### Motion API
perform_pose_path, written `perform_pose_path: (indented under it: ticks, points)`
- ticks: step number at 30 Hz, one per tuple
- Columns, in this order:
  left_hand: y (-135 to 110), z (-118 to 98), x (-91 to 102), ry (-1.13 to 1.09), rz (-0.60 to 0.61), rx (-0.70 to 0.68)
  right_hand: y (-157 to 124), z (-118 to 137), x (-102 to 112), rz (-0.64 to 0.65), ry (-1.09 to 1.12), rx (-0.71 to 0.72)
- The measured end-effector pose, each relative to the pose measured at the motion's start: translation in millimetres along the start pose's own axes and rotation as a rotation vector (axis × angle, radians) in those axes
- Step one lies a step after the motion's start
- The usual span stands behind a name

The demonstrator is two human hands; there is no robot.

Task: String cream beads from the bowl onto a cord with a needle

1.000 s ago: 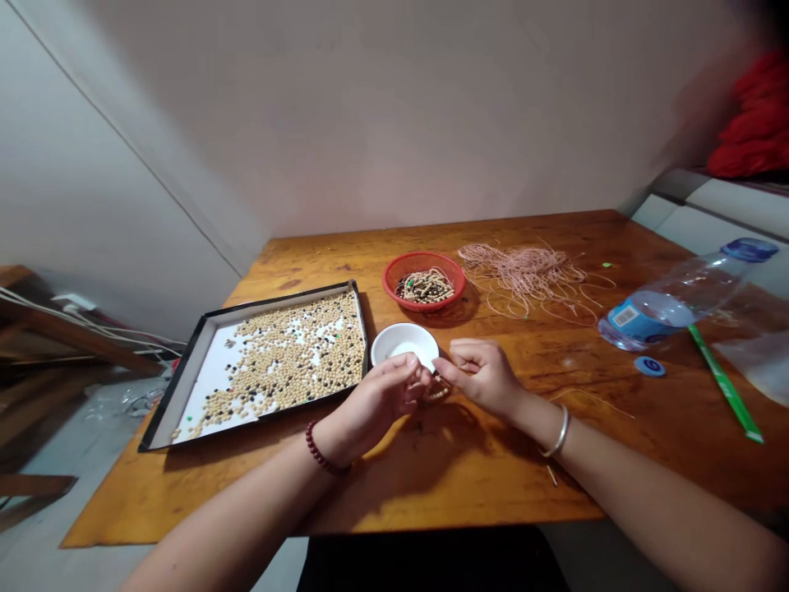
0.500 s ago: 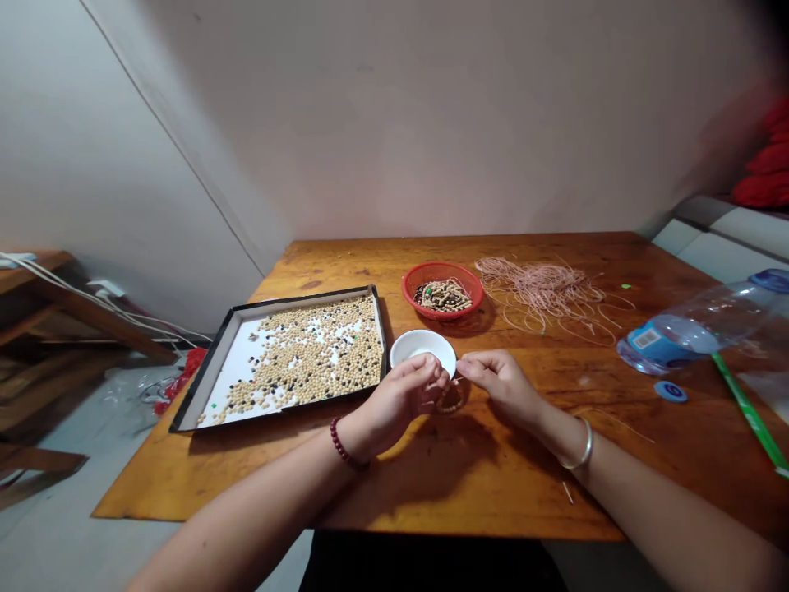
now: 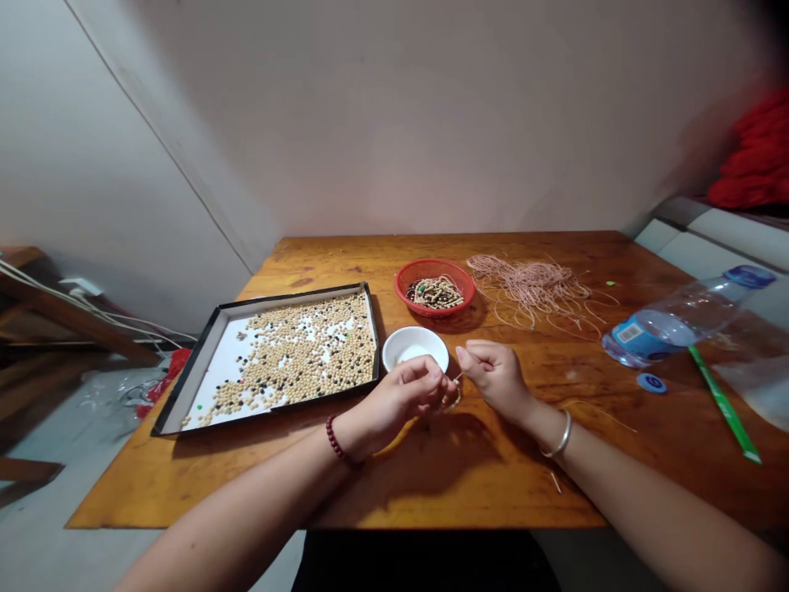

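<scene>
My left hand [image 3: 407, 395] is closed around a small strand of tan beads [image 3: 452, 400], which hangs just below my fingers. My right hand [image 3: 493, 378] is a short gap to its right, its fingertips pinching a thin pale cord end [image 3: 458, 378] that leads toward the beads. Part of the strand is hidden by my left fingers. Just beyond my hands sits a white bowl [image 3: 415, 348], close to but not touching them.
A black-rimmed tray [image 3: 215, 362] of loose tan and dark beads lies to the left. Behind the bowl are a red basket [image 3: 435, 284] of beaded strands and a tangle of pink cord [image 3: 530, 288]. A plastic water bottle [image 3: 666, 329] lies at right.
The whole view has shifted slightly as my head moved. My hands remain close together over the strand, and a thin pale tip now shows between my fingertips.
</scene>
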State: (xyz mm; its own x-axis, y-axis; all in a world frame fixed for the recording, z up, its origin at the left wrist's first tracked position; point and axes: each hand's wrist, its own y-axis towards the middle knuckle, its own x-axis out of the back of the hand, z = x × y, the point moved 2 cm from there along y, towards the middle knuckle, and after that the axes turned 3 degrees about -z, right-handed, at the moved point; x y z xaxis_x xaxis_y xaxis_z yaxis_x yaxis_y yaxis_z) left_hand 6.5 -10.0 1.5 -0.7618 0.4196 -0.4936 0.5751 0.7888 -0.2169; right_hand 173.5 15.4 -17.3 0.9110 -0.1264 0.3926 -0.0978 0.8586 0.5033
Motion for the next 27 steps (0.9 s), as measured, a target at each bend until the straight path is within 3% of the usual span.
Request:
perform_pose_path:
  ticks: [5,15,20,23,27]
  points:
    - [-3.2,-1.7,-2.4,-0.044,0.022,0.087,1.5,7.4,4.3,-0.018,-0.087,0.122]
    - [0.6,-2.7,-0.6,-0.079,0.041,0.122,2.1,-3.9,-5.6,0.008,-0.075,0.1]
    - [0.8,-4.3,-0.4,0.089,-0.062,-0.023,5.5,-5.8,-1.7,0.01,0.112,-0.094]
    - [1.5,-7.6,2.9,0.17,-0.194,-0.159,9.1,-4.8,1.3,0.053,0.356,-0.263]
    - [2.6,-10.3,9.3,0.14,-0.37,-0.208,11.5,-3.3,4.1,0.061,0.712,-0.489]
